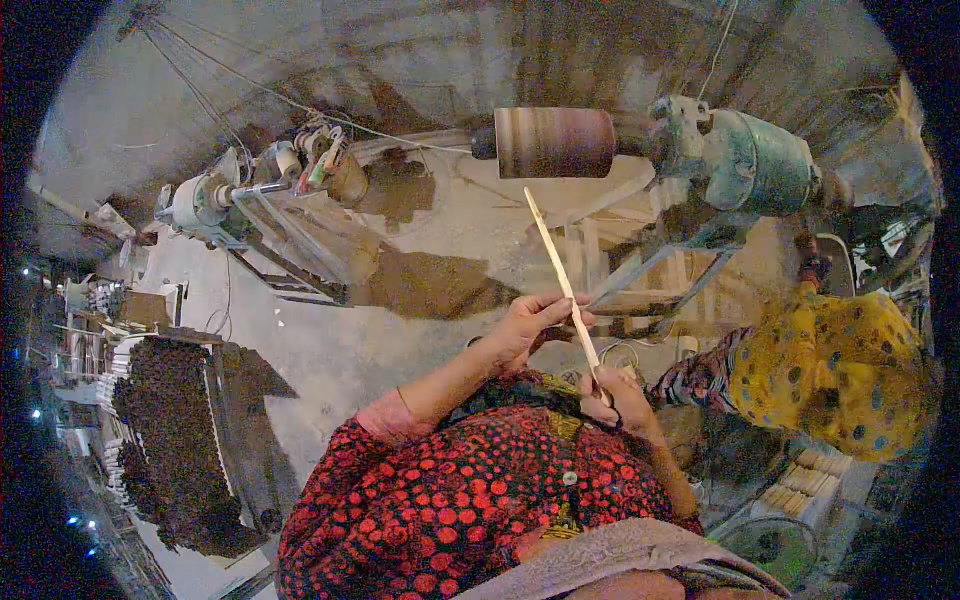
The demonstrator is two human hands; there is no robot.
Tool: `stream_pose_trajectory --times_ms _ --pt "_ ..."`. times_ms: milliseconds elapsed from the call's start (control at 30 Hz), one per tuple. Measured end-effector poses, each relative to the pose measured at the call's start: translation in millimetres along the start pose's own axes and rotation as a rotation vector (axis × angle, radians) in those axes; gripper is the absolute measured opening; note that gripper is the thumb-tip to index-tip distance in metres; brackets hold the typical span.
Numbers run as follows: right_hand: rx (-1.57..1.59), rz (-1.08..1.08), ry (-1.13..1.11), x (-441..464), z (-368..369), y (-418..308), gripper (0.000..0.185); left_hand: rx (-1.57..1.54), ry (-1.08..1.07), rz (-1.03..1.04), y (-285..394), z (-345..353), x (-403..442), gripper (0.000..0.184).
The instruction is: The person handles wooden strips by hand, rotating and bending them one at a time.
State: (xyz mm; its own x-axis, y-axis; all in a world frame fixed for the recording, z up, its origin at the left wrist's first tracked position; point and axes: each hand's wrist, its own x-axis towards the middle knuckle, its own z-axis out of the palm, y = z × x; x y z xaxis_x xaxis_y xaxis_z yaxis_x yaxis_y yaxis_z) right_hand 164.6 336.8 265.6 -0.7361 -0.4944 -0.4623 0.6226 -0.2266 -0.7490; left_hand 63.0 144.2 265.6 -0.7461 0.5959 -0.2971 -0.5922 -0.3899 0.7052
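A thin pale stick [552,252] slants up and away from my body, its far tip just below a brown and reddish cylinder [556,143] on a machine's shaft; a gap shows between them. My left hand [535,325] pinches the stick around its middle with thumb and fingers. Lower and to the right, my right hand [618,395] grips the near end, which is partly hidden by the fingers.
A green motor [755,160] on a metal frame drives the cylinder's side. Another grey machine [200,205] stands at left. A dark stack of pieces [175,440] lies lower left. At right are a person in yellow dotted cloth [835,370] and bundled pale sticks [805,482].
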Motion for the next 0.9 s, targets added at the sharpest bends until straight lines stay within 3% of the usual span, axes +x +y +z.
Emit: stream_pose_trajectory --times_ms 167,467,667,833,900 --pt "0.092 -0.043 0.011 14 21 -14 0.04 0.086 0.269 0.019 -23 -25 21 0.022" --pt "-0.063 -0.104 0.039 31 33 -22 0.037 0.285 0.294 0.174 3 -19 22 0.019" --pt "-0.215 -0.067 0.006 12 15 -12 0.035 0.466 0.175 0.198 13 7 -9 0.022" --pt "-0.314 0.048 0.036 1 7 -18 0.032 0.59 -0.041 0.271 25 19 -23 0.025" --pt "-0.365 -0.015 0.031 1 -1 -7 0.031 0.621 -0.133 0.301 29 18 -23 0.022"
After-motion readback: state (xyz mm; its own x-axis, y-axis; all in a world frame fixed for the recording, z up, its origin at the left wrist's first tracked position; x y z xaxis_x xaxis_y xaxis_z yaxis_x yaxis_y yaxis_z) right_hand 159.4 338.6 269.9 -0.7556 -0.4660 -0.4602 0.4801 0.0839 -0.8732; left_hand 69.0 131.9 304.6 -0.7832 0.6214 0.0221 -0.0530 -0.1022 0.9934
